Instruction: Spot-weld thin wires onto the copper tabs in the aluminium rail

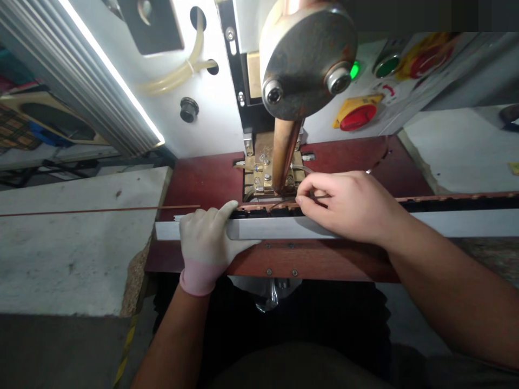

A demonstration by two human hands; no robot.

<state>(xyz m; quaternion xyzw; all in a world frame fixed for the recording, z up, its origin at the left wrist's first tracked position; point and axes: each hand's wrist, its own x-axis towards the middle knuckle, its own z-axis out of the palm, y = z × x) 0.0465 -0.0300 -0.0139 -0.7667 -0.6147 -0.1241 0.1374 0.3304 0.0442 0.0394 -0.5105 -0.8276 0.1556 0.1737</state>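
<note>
A long silver metal rail (279, 228) lies across the red machine table, with copper strip (458, 198) and black parts along its upper side. My left hand (206, 237), in a white glove with a pink cuff, is closed around the rail left of centre. My right hand (344, 202) is bare. Its thumb and fingers pinch a thin dark rod (283, 203), whose tip points left over the rail's upper side. The rod's exact kind is unclear. Just behind, a copper electrode (283, 154) comes down to a brass block (253, 175); its lower tip is close to the copper strip.
A round metal head (308, 62) hangs above the electrode. Red table surface (198, 178) spreads beside the brass block. A worn white board (81, 243) lies left, with a thin copper rod (101, 210) over it. A red rotary switch (357, 117) is on the machine front.
</note>
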